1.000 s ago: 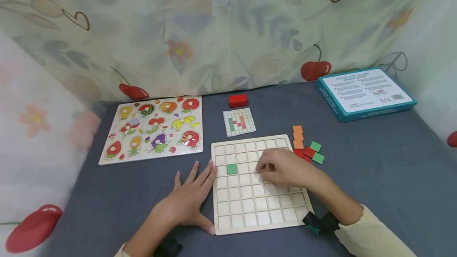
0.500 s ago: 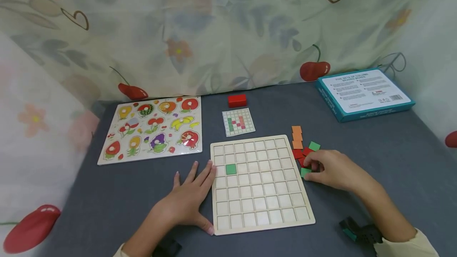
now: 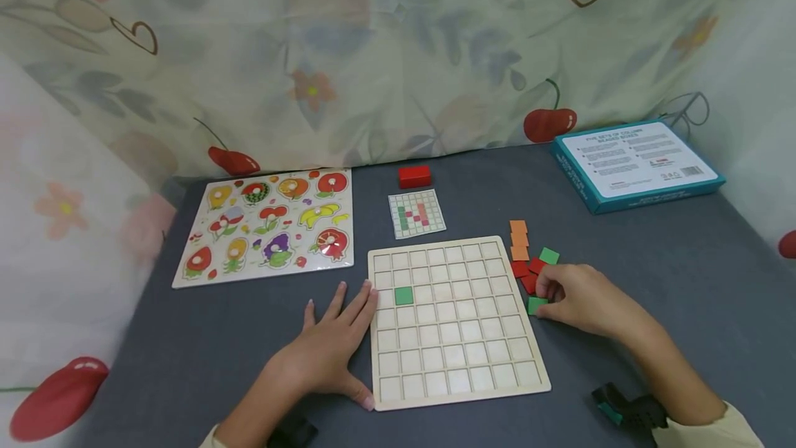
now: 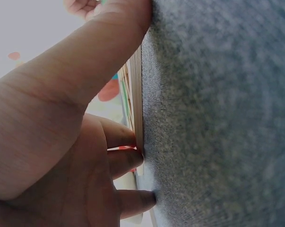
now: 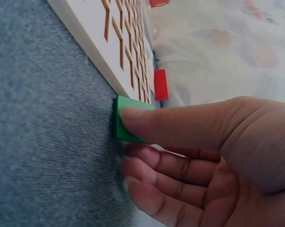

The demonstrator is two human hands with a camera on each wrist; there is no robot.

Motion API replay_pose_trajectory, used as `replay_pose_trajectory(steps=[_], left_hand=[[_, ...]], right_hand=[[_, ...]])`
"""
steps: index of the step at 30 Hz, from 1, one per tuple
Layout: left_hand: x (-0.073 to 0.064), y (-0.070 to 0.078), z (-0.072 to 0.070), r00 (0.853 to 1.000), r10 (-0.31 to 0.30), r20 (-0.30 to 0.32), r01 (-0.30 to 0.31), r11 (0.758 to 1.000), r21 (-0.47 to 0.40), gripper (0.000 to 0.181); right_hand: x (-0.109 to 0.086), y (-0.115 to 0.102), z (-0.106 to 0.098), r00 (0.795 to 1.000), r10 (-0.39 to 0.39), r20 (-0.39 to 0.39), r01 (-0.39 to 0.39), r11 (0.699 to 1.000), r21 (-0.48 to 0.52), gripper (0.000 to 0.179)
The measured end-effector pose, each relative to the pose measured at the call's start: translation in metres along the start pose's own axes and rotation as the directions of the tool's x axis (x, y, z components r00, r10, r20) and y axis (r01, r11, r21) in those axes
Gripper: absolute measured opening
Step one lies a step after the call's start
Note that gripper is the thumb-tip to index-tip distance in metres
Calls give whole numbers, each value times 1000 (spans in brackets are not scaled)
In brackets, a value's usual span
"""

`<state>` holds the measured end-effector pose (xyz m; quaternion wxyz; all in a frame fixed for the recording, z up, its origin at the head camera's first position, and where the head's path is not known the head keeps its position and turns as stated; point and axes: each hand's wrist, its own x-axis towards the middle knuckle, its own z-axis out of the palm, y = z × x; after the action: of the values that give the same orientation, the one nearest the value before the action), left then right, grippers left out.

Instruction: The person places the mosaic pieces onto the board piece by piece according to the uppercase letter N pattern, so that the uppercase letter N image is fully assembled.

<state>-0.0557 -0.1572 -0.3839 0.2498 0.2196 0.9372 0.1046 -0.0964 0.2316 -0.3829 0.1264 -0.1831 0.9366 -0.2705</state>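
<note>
In the head view my left hand (image 3: 332,344) lies spread along the left side of a wooden grid board (image 3: 457,399), its fingertips and thumb touching the edge. One green square tile (image 3: 403,296) sits in a cell near the board's upper left. Just off the right edge, my right hand (image 3: 587,303) pinches another green tile (image 3: 535,305). The right wrist view has the thumb laid on this green tile (image 5: 133,130), with the other fingers curled beneath. Several red tiles (image 3: 528,284) and orange tiles (image 3: 519,240), plus another green tile (image 3: 549,256), lie near that hand.
A small card with a coloured grid pattern (image 3: 417,214) lies behind the board, with a red block (image 3: 414,177) beyond it. A fruit puzzle board (image 3: 292,220) lies at the back left. At the back right is a teal box (image 3: 640,164). A patterned curtain (image 3: 398,54) hangs behind.
My right hand has moved right from over the board to the loose tiles. It has taken hold of a green tile, which now lies nearer the board's edge. The left hand stays put.
</note>
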Motion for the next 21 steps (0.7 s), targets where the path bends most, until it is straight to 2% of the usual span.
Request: replay_pose_trajectory(steps=[10,17,21], left_hand=[[1,0,0,1000,-5,4,5,1000,-1,145],[1,0,0,1000,-8,6,8,1000,-4,144],[1,-1,0,1000,-10,7,10,1000,-4,144]], right_hand=[[4,-1,-10,1000,13,-17,-9,978,207,8],[14,-12,-8,999,-37,5,34,962,272,8],[22,-23,-4,999,-37,13,32,958,285,6]])
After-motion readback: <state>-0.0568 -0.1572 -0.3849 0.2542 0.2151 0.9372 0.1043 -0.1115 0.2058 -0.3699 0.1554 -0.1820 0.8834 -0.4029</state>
